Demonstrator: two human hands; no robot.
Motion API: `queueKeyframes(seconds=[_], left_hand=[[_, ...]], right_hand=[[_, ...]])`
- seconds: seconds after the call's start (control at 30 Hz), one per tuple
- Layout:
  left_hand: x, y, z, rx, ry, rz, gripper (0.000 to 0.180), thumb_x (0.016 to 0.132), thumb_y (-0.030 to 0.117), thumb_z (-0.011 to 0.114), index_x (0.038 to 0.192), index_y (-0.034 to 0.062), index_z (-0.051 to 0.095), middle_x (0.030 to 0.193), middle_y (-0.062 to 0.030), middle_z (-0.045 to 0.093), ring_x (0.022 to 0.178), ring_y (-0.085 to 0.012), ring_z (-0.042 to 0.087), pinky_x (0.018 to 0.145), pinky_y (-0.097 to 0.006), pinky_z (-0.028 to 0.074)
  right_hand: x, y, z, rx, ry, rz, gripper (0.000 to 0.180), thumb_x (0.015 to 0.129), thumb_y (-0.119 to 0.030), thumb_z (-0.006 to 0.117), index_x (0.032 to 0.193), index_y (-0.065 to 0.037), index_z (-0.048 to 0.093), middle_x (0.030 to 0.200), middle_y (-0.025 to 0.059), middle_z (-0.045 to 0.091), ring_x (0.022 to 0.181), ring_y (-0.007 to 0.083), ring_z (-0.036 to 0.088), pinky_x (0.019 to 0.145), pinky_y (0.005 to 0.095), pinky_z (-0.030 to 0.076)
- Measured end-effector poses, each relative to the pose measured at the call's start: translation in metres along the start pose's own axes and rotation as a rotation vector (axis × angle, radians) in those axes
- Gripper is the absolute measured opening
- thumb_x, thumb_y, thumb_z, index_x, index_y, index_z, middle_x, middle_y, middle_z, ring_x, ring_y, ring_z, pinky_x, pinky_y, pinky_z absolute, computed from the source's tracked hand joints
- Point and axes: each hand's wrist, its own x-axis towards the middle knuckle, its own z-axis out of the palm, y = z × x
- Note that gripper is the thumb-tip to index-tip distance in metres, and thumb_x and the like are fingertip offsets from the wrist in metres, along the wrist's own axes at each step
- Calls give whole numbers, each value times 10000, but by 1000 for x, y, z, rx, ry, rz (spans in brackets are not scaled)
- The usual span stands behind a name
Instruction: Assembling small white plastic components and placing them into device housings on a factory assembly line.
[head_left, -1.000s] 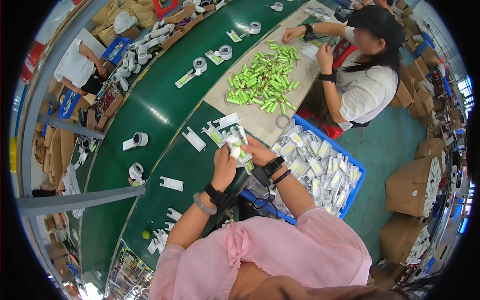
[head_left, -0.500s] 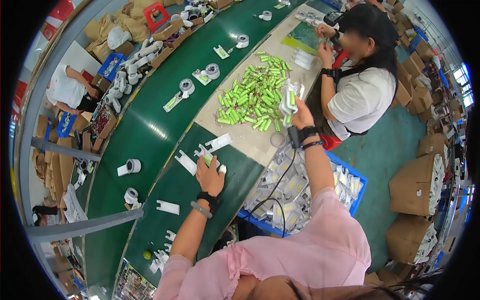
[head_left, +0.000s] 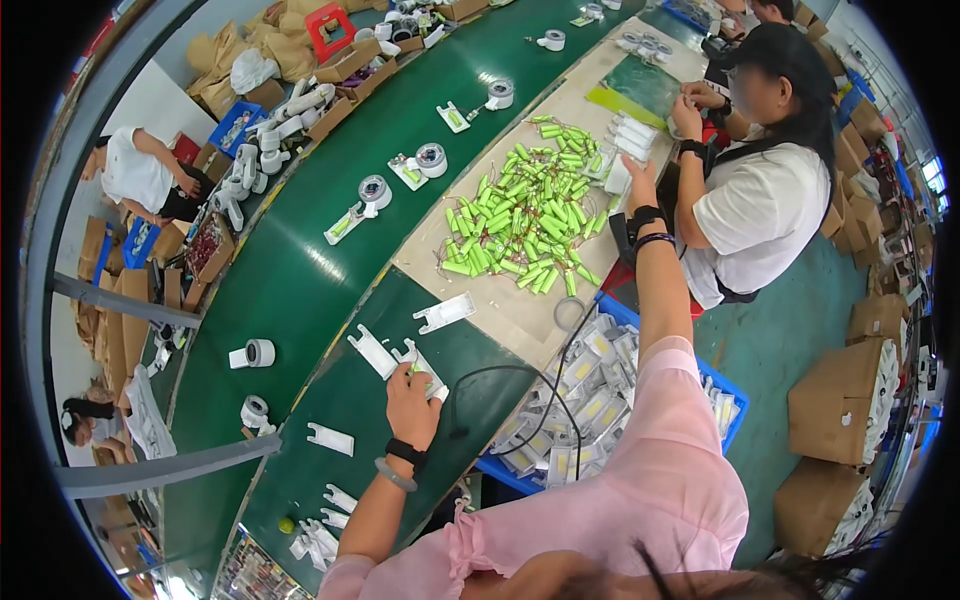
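Note:
My left hand (head_left: pixel 411 408) is over the near green work surface, its fingers curled on a white plastic housing (head_left: pixel 424 366) with a green battery cell in it. Two more white housings, one (head_left: pixel 445 313) and another (head_left: pixel 371 351), lie just beyond. My right arm reaches far forward, past a big heap of green battery cells (head_left: pixel 530 205) with thin wires. At the heap's right side, my right hand (head_left: pixel 641 190) is closed around white housings (head_left: pixel 617 178); its palm side is partly hidden. More white housings (head_left: pixel 632 134) lie in a row just beyond it.
A green conveyor (head_left: pixel 300 270) runs along the left, carrying round white units joined to housings. A blue crate (head_left: pixel 737 405) of bagged parts stands below my right arm. A black cable (head_left: pixel 560 395) crosses it. A co-worker (head_left: pixel 765 170) handles something small at the far right.
My right hand has moved forward and right with the white housings, from over the heap to its far right side. My left hand stays at its housing, thumb drawn in. The view has shifted slightly.

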Motion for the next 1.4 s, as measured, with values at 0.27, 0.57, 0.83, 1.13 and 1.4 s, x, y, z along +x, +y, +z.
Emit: queueKeyframes(seconds=[0.27, 0.57, 0.83, 1.13, 1.4], left_hand=[[3, -4, 7, -253, 42, -79, 264, 635, -30, 716, 850, 46, 582, 1106, -145, 485, 1035, -353, 521, 897, -404, 452], [5, 16, -3, -509, 68, -178, 220, 661, -28, 719, 824, 19, 579, 1141, -172, 487, 1077, -359, 518, 934, -385, 442], [14, 91, -15, -662, 6, 136, 171, 728, -12, 698, 876, 25, 620, 1149, -131, 508, 1018, -281, 563, 749, -311, 502], [-10, 89, -33, -749, -101, 206, 504, 739, -100, 537, 1198, 93, 613, 1345, -140, 466, 1141, -277, 563, 825, -311, 545], [-82, 21, -26, -680, -337, -26, 282, 841, 31, 562, 1104, 82, 651, 1130, -80, 599, 932, -236, 617, 810, -344, 505]], right_hand=[[20, 76, -66, 163, 88, 66, 855, 902, -501, 612, 1457, 68, 296, 1462, 193, 399, 1320, 280, 413, 1096, 375, 310], [-104, 6, -41, -318, -101, -141, 381, 985, -306, 558, 1149, 32, 618, 1088, 93, 651, 1026, 180, 593, 928, 317, 451], [-301, -62, 0, -73, -1336, 668, 387, 958, -153, 610, 1294, 3, 495, 1067, 114, 651, 888, 179, 685, 720, 278, 561], [-261, -42, -42, -80, -829, 567, 224, 970, -149, 575, 1122, 15, 583, 846, 111, 664, 709, 226, 698, 601, 303, 579], [-63, 41, -81, -77, -159, 278, 210, 949, -226, 611, 1023, -31, 640, 835, 68, 645, 673, 172, 651, 537, 290, 538]])
